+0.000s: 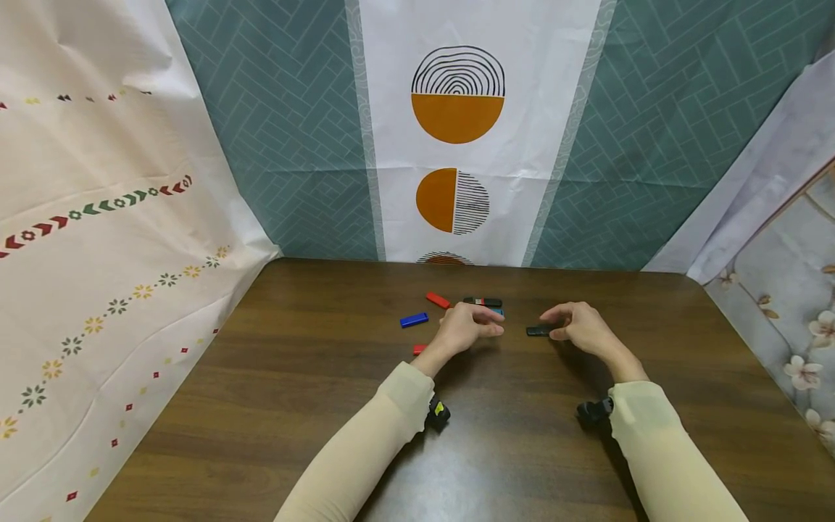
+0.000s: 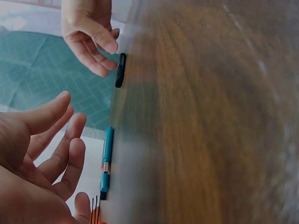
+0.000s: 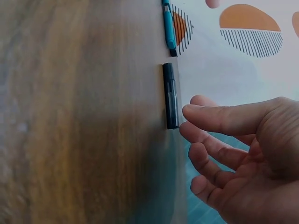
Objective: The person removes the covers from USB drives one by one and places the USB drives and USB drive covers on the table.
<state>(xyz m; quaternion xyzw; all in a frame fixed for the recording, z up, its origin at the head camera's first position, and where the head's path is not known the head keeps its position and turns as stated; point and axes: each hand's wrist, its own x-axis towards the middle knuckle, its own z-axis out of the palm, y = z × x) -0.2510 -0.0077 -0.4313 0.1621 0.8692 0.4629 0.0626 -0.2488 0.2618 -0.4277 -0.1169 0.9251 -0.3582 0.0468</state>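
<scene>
My right hand (image 1: 580, 330) hovers at the right end of a small flat black stick (image 1: 538, 331) that looks like a USB flash drive. In the right wrist view the black stick (image 3: 170, 95) lies just off the tips of the thumb and forefinger; whether they touch it I cannot tell. Loosely bent, the left hand (image 1: 464, 328) is held over the table with nothing between its fingers. A teal stick (image 1: 497, 311) with a silver band lies behind that hand, partly hidden, beside a black stick with a red patch (image 1: 483, 301).
On the brown wooden table (image 1: 313, 406), a blue stick (image 1: 414, 320) and a red stick (image 1: 438, 299) lie left of the left hand. Another red piece (image 1: 419, 349) is partly covered by the left wrist. Patterned cloths (image 1: 313, 130) hang behind the table and at its sides.
</scene>
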